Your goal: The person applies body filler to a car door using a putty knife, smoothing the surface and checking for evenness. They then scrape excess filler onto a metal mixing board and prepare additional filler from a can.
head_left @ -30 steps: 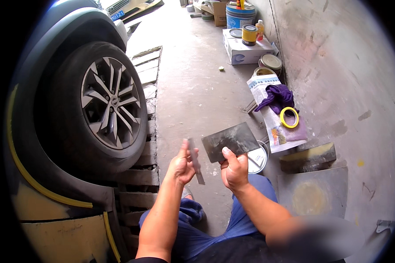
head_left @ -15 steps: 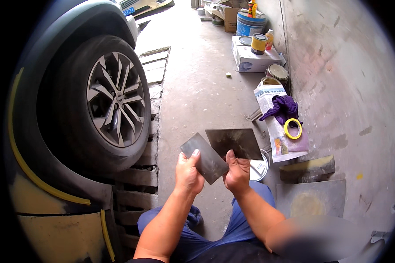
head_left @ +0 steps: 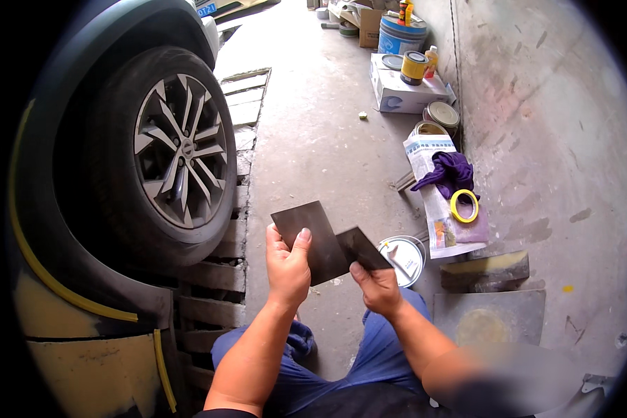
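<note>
My left hand is closed on a thin, dark grey rectangular plate, with the thumb lying on its face. A second dark plate is pinched in my right hand by its lower edge, thumb on top. The plates meet or overlap near the middle; whether they touch I cannot tell. Both are held in the air above the floor, in front of my knees. Just beyond my right hand stands a round can with a white lid.
On the left is a car wheel, beside a body panel edged with yellow tape. To the right lie newspaper, a purple cloth, a yellow tape roll, a block and a grey board. Cans and a box stand farther off.
My left hand has moved slightly left and its plate has turned more upright. The right-hand plate has tilted and dropped, showing less of its face.
</note>
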`<state>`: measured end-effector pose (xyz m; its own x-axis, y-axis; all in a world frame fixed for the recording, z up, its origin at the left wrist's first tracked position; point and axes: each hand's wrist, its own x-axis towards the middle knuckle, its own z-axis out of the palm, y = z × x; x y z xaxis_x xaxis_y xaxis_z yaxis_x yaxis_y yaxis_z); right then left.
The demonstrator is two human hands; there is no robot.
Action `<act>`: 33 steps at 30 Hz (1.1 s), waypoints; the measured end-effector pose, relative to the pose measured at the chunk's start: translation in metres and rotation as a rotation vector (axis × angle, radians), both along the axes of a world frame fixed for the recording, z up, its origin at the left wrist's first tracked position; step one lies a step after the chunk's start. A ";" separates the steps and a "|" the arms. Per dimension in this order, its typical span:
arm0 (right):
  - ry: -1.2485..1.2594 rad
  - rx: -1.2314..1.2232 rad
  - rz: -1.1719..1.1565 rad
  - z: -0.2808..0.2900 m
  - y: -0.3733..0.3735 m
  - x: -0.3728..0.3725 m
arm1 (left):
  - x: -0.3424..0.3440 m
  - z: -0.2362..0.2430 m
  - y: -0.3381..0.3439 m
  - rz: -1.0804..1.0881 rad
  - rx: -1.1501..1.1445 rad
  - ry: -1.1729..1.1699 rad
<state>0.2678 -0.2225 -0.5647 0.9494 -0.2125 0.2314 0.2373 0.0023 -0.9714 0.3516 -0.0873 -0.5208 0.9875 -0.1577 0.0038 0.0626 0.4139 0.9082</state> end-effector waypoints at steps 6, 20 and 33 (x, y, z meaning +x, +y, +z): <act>-0.193 -0.409 -0.057 0.032 -0.001 0.011 | -0.003 -0.004 0.000 0.038 0.207 -0.107; 0.086 0.416 0.149 0.049 -0.060 0.078 | -0.004 0.014 0.000 -0.380 -0.014 0.400; 0.342 -0.163 0.269 -0.008 -0.044 -0.017 | 0.015 0.002 0.023 -0.100 0.095 0.017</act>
<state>0.2511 -0.2668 -0.5732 0.9935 0.0645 -0.0943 -0.0846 -0.1395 -0.9866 0.3670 -0.0640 -0.5193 0.9666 -0.2541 -0.0328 0.1152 0.3168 0.9415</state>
